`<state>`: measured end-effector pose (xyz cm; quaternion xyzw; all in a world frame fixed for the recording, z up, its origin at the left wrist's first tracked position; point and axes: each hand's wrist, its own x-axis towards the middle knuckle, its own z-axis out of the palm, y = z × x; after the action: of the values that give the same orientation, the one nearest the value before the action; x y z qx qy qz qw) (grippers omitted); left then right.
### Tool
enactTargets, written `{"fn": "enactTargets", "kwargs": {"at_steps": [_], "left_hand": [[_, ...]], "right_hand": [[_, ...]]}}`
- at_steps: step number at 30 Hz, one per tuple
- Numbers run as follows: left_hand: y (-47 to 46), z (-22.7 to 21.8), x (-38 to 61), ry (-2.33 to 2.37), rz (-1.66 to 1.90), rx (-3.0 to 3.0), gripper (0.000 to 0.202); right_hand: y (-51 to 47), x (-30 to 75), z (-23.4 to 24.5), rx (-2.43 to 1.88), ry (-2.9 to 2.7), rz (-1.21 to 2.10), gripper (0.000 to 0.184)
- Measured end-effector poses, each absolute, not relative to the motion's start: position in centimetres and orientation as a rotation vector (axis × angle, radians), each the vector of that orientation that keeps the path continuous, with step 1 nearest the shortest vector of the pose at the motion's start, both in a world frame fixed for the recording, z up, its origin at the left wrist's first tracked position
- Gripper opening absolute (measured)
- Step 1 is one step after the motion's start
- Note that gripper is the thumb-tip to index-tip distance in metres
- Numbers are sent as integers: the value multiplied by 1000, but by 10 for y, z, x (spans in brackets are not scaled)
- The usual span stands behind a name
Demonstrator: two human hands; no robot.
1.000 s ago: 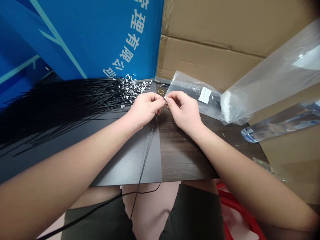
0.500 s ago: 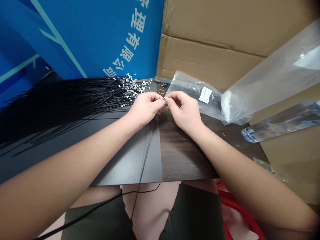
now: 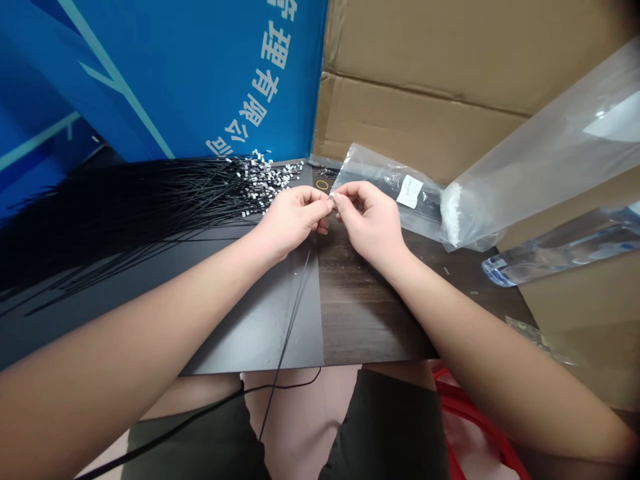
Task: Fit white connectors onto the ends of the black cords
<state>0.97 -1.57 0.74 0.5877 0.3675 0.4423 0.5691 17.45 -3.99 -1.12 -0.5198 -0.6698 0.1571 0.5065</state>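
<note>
My left hand (image 3: 290, 217) and my right hand (image 3: 367, 220) meet fingertip to fingertip over the dark table (image 3: 360, 300). Both are closed in a pinch around a tiny silver clip at the end of a thin black cord (image 3: 290, 320). The cord runs from the pinch toward me and drops off the table's front edge over my lap. To the left lies a big fan of black cords (image 3: 115, 213), their ends tipped with small silver clips (image 3: 260, 177).
A blue printed board (image 3: 175, 73) and a cardboard box (image 3: 425, 87) stand behind. Clear plastic bags (image 3: 395, 187) (image 3: 540, 160) lie at the right, with a clear plastic piece (image 3: 560, 250) beside them. Something red (image 3: 475, 420) sits below the table's right edge.
Nothing has visibly moved besides a slight shift of the view; both hands stay pinched together at the cord's end.
</note>
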Motion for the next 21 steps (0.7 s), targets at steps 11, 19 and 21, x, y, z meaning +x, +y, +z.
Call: {"fn": "enactTargets", "kwargs": {"at_steps": [11,19,21], "left_hand": [[-14,43,-25,1015,554,1347,11],[77,111,-110,1873,454,2626,19],[96,101,-121,1795,433,2746,22]], "right_hand": [[-24,195,-2,-1224,-1382,429,26],[-18,252,34,-1688,-1414,96,15],[-17,261,35,-1871,-1512,136,17]]}}
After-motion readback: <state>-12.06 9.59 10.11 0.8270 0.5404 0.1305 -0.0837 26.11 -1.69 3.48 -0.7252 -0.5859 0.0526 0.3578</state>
